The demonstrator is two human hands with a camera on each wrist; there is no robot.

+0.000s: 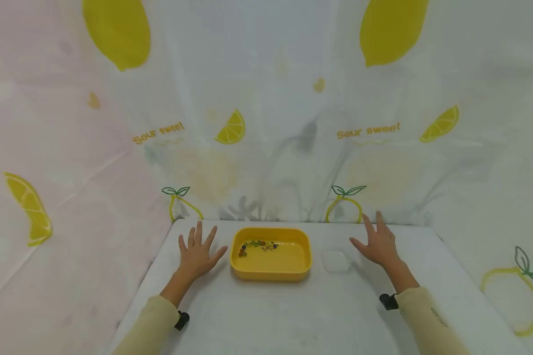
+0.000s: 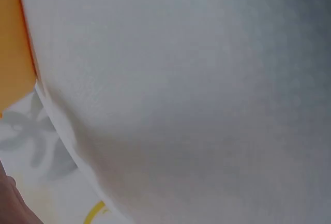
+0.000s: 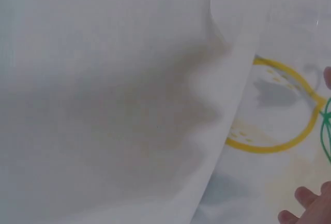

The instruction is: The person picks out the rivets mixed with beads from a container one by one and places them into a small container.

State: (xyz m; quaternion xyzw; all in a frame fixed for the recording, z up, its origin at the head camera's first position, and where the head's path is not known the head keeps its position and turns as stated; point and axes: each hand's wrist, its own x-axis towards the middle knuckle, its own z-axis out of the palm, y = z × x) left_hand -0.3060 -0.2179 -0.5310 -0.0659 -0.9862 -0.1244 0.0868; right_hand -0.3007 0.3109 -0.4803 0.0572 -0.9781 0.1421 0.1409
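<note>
A yellow rectangular tray (image 1: 271, 275) stands on the white table, with several coloured glass marbles (image 1: 258, 243) gathered along its left and back inside. My left hand (image 1: 196, 255) is spread beside the tray's left side, holding nothing. On the other side, my right hand (image 1: 379, 245) has its fingers extended and its palm bare. Between that hand and the tray sits a small clear container (image 1: 336, 261). In the left wrist view, part of the tray (image 2: 13, 43) shows at the left edge. Fingertips (image 3: 306, 197) of the right hand appear at the lower right of the right wrist view.
The white table (image 1: 266, 315) ends at a backdrop (image 1: 266, 162) printed with lemons and the words "Sour sweet". More printed sheet rises at both sides. A black strap device (image 1: 183, 320) sits at the left wrist, another (image 1: 388, 301) at the right.
</note>
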